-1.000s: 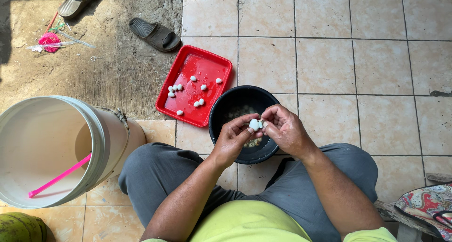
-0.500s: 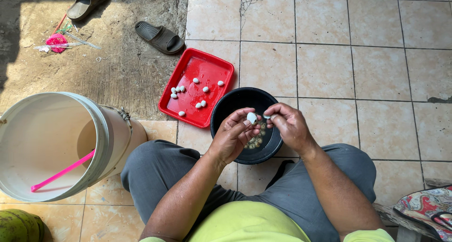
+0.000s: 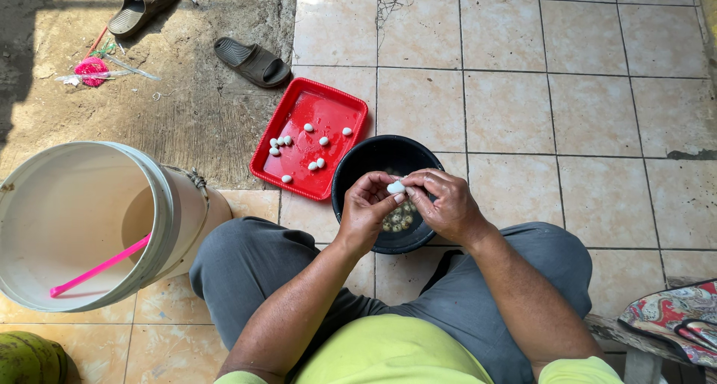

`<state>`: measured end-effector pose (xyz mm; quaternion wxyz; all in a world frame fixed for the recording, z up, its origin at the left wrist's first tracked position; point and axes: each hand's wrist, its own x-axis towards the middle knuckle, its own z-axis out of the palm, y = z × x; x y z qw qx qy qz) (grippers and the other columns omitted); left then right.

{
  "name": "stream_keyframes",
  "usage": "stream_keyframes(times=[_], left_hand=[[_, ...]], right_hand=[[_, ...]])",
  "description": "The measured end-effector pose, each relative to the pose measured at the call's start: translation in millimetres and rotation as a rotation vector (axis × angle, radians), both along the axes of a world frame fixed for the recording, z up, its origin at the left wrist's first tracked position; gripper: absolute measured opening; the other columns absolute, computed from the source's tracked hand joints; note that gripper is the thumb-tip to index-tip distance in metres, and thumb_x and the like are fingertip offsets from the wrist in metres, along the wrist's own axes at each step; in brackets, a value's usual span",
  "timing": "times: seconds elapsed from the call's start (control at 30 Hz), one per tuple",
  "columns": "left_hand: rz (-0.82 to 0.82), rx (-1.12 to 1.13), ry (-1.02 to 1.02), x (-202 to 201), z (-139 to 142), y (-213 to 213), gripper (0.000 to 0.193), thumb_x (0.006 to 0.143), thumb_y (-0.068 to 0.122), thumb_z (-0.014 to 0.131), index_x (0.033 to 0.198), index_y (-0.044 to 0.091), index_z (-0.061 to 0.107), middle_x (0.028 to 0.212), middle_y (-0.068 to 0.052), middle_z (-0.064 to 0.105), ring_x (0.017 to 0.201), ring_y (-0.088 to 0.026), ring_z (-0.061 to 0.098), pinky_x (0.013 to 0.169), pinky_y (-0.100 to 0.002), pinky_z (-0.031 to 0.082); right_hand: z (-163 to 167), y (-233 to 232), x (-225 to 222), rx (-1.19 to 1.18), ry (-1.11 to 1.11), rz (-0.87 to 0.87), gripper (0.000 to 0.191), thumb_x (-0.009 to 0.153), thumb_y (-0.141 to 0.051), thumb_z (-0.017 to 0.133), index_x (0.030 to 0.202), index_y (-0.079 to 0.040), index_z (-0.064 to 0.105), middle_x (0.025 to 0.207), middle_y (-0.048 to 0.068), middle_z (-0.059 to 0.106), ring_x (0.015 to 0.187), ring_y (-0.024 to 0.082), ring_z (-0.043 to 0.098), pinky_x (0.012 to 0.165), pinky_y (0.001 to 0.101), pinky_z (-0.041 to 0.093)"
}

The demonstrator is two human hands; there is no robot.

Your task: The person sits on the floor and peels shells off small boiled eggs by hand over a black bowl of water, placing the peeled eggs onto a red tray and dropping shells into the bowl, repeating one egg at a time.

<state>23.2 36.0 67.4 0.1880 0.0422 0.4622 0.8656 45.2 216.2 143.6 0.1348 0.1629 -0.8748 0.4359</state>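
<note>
Egg (image 3: 395,187) pinched between left hand (image 3: 366,208), right hand (image 3: 442,205), above black bowl (image 3: 358,163).

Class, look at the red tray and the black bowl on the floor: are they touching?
Cannot tell. In the head view the black bowl's rim overlaps the red tray's near corner from above, so any contact or gap underneath is hidden.

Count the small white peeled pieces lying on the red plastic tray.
8: five clustered toward the left side of the red plastic tray, near small white peeled pieces, three nearer its upper right; none seem hidden.
</note>
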Motion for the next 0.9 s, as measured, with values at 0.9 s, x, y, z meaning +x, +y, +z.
stream_keyframes(times=[0.9], left_hand=[[-0.141,-0.007,-0.006,2.5,-0.3,-5.5,0.049,0.099,-0.002,0.057,0.147,0.001,0.049,0.128,-0.014,0.066,0.106,-0.017,0.067,0.092,-0.032,0.057]], right_hand=[[-37.6,10.7,4.8,-0.642,-0.553,0.056,0.021,0.095,-0.007,0.064,0.115,-0.002,0.065,0.101,0.004,0.070,0.089,0.008,0.066,0.076,0.0262,0.058]])
